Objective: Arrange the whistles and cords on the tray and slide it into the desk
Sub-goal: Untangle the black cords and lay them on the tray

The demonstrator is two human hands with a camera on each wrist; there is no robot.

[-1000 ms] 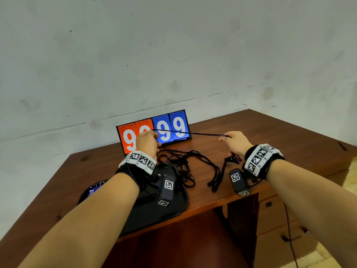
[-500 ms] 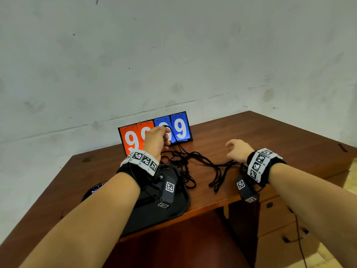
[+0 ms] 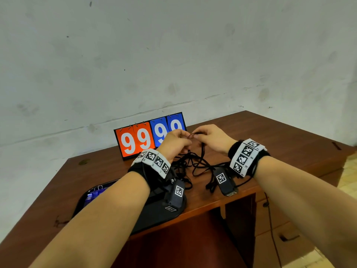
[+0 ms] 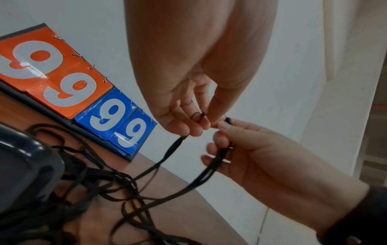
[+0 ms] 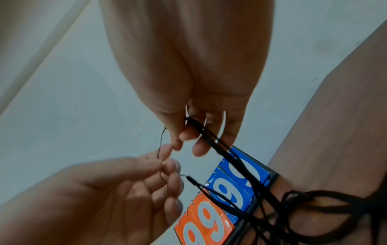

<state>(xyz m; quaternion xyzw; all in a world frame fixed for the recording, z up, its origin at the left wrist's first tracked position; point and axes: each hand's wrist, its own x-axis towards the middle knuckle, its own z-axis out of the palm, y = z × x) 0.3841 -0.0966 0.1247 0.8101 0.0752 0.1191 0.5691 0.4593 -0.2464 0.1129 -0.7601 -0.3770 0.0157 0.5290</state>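
A tangle of black cords [image 3: 195, 164] lies on the wooden desk, just behind the black tray [image 3: 154, 219]. On the tray's left end sit blue whistles [image 3: 92, 195], mostly hidden by my left forearm. Both hands are raised and meet in front of the scoreboard. My left hand [image 3: 176, 139] pinches a thin loop at a cord end [image 4: 196, 115] between thumb and fingertips. My right hand [image 3: 209, 137] grips a doubled black cord [image 5: 209, 140] that trails down into the tangle. The fingertips of the two hands almost touch.
An orange and blue flip scoreboard [image 3: 143, 139] reading 99 99 stands at the desk's back edge against the wall. Desk drawers [image 3: 270, 219] are at the lower right. The tray overhangs the desk's front edge above the knee space.
A second ago my hands were apart with a cord stretched taut between them. The right hand then dropped toward the desk, and now both hands have come together at the cord ends.
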